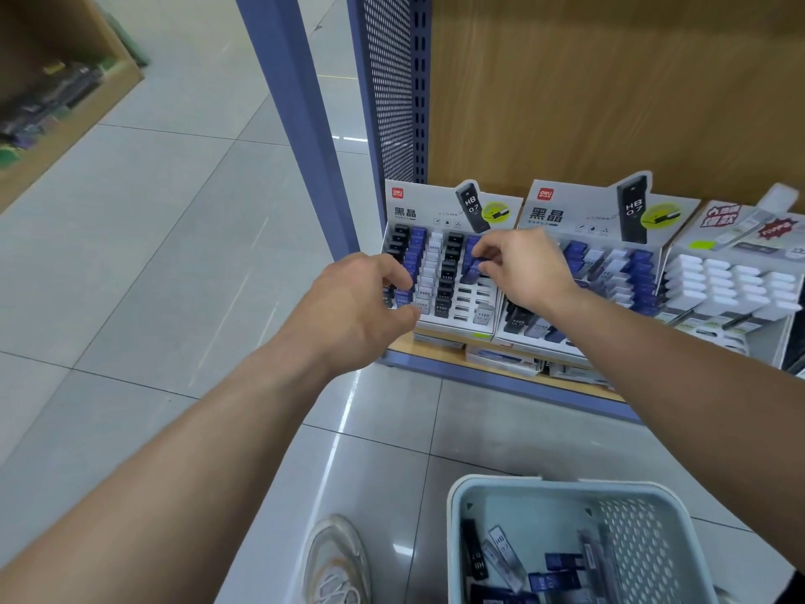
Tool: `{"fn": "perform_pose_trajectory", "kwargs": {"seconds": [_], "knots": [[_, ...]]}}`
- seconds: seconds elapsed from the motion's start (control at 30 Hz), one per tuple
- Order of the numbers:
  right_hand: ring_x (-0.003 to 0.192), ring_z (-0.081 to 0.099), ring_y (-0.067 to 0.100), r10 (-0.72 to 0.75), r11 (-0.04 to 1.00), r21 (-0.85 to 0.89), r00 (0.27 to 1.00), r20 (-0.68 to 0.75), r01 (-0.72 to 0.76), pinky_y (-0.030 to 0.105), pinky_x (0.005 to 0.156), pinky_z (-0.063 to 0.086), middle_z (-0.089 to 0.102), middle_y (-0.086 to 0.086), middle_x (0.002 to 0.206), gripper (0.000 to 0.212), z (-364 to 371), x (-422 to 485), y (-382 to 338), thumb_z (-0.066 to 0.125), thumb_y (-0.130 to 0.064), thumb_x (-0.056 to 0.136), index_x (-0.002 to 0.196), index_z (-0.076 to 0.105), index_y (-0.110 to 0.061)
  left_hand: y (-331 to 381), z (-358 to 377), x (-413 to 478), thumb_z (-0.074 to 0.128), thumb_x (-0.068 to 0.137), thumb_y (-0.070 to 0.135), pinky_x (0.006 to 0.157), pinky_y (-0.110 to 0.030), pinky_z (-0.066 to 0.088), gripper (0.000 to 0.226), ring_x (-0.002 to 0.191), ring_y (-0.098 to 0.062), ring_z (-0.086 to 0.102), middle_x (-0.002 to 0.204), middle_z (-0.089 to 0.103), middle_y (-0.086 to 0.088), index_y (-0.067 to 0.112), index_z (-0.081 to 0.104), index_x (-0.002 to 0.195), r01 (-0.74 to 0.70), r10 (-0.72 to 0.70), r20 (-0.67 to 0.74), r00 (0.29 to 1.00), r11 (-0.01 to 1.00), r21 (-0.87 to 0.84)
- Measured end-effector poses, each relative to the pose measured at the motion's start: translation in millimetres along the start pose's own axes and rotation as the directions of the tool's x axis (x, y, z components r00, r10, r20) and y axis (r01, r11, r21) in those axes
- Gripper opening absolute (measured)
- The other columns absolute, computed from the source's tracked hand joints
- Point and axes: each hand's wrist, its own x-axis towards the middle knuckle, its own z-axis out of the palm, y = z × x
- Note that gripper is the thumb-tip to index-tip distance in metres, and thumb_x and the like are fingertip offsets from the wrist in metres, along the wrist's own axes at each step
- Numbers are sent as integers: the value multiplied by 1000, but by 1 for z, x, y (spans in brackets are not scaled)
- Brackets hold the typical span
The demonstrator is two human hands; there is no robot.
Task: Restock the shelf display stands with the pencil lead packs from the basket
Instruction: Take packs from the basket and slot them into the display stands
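Pencil lead packs (505,555) lie in the basket (566,484); more fill the stand (418,207).

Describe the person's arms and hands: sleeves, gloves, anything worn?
Left hand and right hand are bare: no gloves, rings or watch visible. Left forearm and right forearm show no sleeve up to the frame edge.

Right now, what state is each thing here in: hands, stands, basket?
left stand: partly filled, some slots empty
middle stand: partly stocked, partly hidden
left hand: fingers curled at the left stand, grip unclear
right hand: pinching a blue pack
basket: on the floor, several packs inside
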Motion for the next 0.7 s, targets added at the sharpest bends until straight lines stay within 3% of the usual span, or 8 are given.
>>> {"fn": "perform_pose_trajectory", "kwargs": {"seconds": [0.23, 0.37, 0.43, 0.53, 0.7], "knots": [[95, 66, 25, -2, 998, -60, 998, -61, -2, 42, 81, 56, 71, 0, 102, 10, 5, 3, -4, 69, -23, 92, 102, 74, -24, 0, 2, 0, 71, 91, 41, 76, -21, 38, 31, 104, -10, 53, 113, 53, 14, 32, 64, 120, -6, 6, -3, 1000, 1000, -6], [102, 63, 24, -60, 981, -181, 998, 23, 63, 40, 80, 56, 67, -2, 110, 14, 3, 2, -6, 64, -26, 95, 105, 75, -26, -1, 1, -1, 71, 91, 43, 64, -12, 35, 30, 103, -10, 53, 112, 51, 15, 33, 63, 119, -12, 12, 9, 1000, 1000, 11], [104, 62, 25, -55, 981, -181, 996, 64, 66, 38, 81, 54, 66, -1, 112, 17, 0, 2, -9, 63, -28, 96, 107, 75, -26, -1, 1, -2, 71, 91, 42, 66, -16, 38, 30, 104, -10, 53, 112, 50, 15, 33, 63, 118, -14, 14, 11, 1000, 1000, 16], [102, 60, 25, -44, 995, -88, 998, 45, 47, 40, 86, 53, 64, 3, 112, 18, -12, -9, -16, 67, -29, 94, 109, 73, -21, 2, 1, -5, 71, 91, 41, 78, -23, 39, 29, 104, -11, 52, 112, 51, 13, 32, 64, 118, -21, 21, 18, 1000, 999, 36], [82, 61, 10, 29, 987, 160, 995, -97, -13, 33, 79, 54, 65, -8, 90, 5, -40, -81, -17, 74, -26, 89, 93, 73, -22, 18, 14, -25, 72, 89, 37, 80, -26, 41, 30, 98, -16, 55, 111, 57, 6, 28, 65, 117, -46, 42, 97, 994, 998, 44]]}}
